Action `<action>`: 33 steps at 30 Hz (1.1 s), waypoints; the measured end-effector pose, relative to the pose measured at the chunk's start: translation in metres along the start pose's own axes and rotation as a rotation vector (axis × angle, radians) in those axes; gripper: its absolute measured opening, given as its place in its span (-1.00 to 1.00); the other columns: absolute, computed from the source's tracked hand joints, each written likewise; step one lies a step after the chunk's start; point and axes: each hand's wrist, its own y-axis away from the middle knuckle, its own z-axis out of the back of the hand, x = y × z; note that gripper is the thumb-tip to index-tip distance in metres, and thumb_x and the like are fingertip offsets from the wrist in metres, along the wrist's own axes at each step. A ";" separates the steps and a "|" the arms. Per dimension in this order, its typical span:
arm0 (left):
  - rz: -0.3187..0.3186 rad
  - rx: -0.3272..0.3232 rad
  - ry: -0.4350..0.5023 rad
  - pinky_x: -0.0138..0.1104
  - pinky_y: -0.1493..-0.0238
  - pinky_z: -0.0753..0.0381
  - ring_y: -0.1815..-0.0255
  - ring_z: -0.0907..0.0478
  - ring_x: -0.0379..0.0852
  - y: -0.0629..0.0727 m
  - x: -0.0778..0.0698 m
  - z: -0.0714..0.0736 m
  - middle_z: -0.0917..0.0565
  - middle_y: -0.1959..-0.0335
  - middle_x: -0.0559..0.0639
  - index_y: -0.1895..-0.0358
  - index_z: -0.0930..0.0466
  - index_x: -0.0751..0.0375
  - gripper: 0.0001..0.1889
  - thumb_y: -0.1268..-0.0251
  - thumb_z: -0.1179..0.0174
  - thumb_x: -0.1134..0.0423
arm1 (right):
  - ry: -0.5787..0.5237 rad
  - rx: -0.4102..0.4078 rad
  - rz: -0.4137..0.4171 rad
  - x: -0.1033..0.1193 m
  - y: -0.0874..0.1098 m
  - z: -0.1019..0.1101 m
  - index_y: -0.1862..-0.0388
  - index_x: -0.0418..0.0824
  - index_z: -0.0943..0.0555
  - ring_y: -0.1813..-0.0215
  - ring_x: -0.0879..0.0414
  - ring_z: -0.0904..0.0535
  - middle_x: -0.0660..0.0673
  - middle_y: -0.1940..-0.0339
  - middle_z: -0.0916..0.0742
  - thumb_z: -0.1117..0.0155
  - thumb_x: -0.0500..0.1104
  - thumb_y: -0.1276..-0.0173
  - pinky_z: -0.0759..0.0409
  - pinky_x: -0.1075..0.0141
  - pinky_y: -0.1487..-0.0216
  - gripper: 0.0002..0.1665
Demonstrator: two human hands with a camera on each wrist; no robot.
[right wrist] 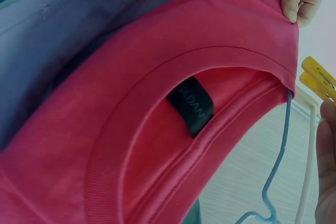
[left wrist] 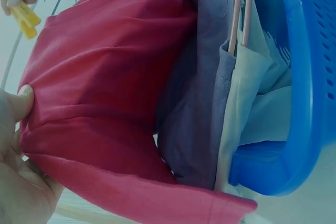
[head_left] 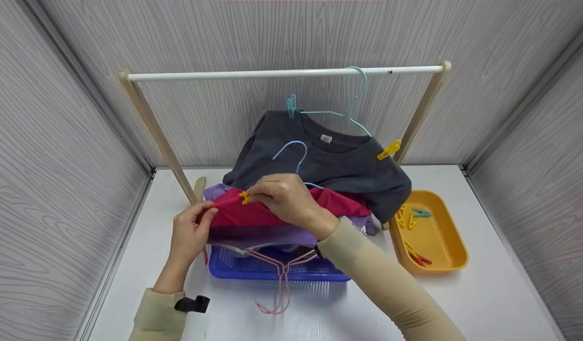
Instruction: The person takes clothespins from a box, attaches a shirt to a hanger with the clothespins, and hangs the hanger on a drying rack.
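- Head view: the left hand (head_left: 189,234) pinches the shoulder edge of the red shirt (head_left: 253,215), which lies on top of the pile in the blue basket (head_left: 272,270) at the centre of the worktop (head_left: 485,293).
- The right hand (head_left: 284,196) pinches a yellow clothespin (head_left: 244,197) against the shirt's upper edge, at 2 o'clock from the left hand.
- A light-blue hanger (head_left: 291,151) rises from the red shirt's neck; behind it a dark grey shirt (head_left: 338,166) hangs from the white rail (head_left: 286,72).
- At 3 o'clock from the basket sits a yellow tray (head_left: 454,246) holding more pins.
- Left wrist view: the left hand (left wrist: 18,177) grips the red shirt (left wrist: 110,93) with its thumb on the fabric; the clothespin (left wrist: 23,18) shows at 11 o'clock.
- Right wrist view: the red shirt's collar (right wrist: 173,129) fills the frame, and the right hand's fingers (right wrist: 328,145) hold the clothespin (right wrist: 317,80) at the shoulder seam.
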 end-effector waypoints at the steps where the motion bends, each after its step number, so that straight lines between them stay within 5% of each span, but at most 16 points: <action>1: 0.001 0.003 0.000 -0.55 0.22 -0.44 0.31 -0.61 -0.08 0.000 0.000 0.000 -0.73 0.32 0.15 0.24 -0.68 0.40 -0.92 -0.22 -0.31 0.48 | 0.016 0.005 0.007 0.000 -0.002 -0.001 0.32 -0.21 -0.77 0.24 0.23 -0.70 0.00 0.35 -0.78 -0.48 -0.31 -0.18 -0.60 0.45 0.13 -0.92; 15: -0.012 0.018 -0.037 -0.55 0.18 -0.44 0.25 -0.64 0.00 0.000 -0.006 0.001 -0.73 0.29 0.14 0.24 -0.67 0.40 -0.92 -0.25 -0.30 0.45 | 0.121 0.135 0.055 0.001 -0.010 -0.012 0.34 -0.22 -0.73 0.31 0.19 -0.66 0.00 0.44 -0.71 -0.46 -0.31 -0.21 -0.61 0.38 0.19 -0.94; 25: -0.015 0.021 -0.033 -0.53 0.27 -0.43 0.32 -0.59 -0.08 0.002 -0.003 -0.001 -0.72 0.31 0.12 0.23 -0.67 0.38 -0.93 -0.26 -0.29 0.44 | 0.191 0.271 -0.019 -0.001 -0.005 -0.004 -0.25 -0.10 -0.60 -0.14 0.02 -0.54 -0.07 -0.14 -0.68 -0.54 0.02 -0.13 -0.46 0.28 -0.20 -0.32; 33: -0.004 0.016 -0.042 -0.54 0.24 -0.43 0.31 -0.60 -0.06 0.004 -0.001 -0.001 -0.72 0.30 0.13 0.23 -0.67 0.39 -0.92 -0.26 -0.29 0.44 | 0.177 0.293 -0.048 0.003 0.005 0.003 -0.35 -0.03 -0.51 -0.29 0.04 -0.46 -0.10 -0.33 -0.55 -0.50 0.03 -0.19 -0.41 0.25 -0.28 -0.27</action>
